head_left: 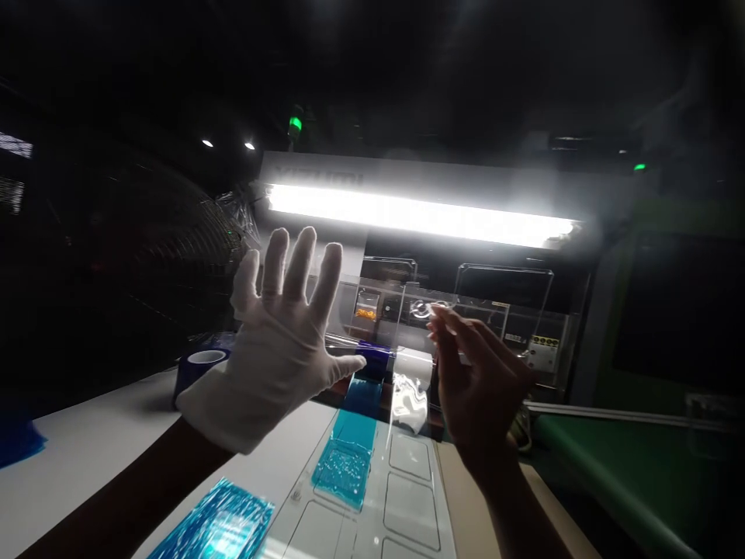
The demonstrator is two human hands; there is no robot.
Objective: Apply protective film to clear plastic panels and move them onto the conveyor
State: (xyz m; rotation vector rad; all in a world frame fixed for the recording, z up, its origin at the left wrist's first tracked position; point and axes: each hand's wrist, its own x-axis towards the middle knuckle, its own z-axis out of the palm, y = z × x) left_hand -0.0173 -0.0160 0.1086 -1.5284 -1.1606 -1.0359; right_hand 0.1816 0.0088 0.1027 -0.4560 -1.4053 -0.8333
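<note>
My left hand [285,349] wears a white cloth glove and is raised, fingers spread, holding nothing. My right hand [477,373] is bare, with its fingertips pinched together in front of a clear panel [381,291]. A shiny transparent shape shows at those fingertips; I cannot make out what it is. Between and behind the hands are a blue film roll [372,357] and a white film roll [414,365]. Blue film [346,454] runs from the blue roll down onto a white board [401,493] with outlined rectangles. Glossy film [410,404] hangs from the white roll.
A bright tube lamp [419,217] spans the space above the rolls. On the white table [140,396] stand a dark blue tape roll [201,369] and, nearer, a crinkled blue film piece [224,520]. A green conveyor-like surface [617,473] lies at right. A fan-like grille [192,225] is at left.
</note>
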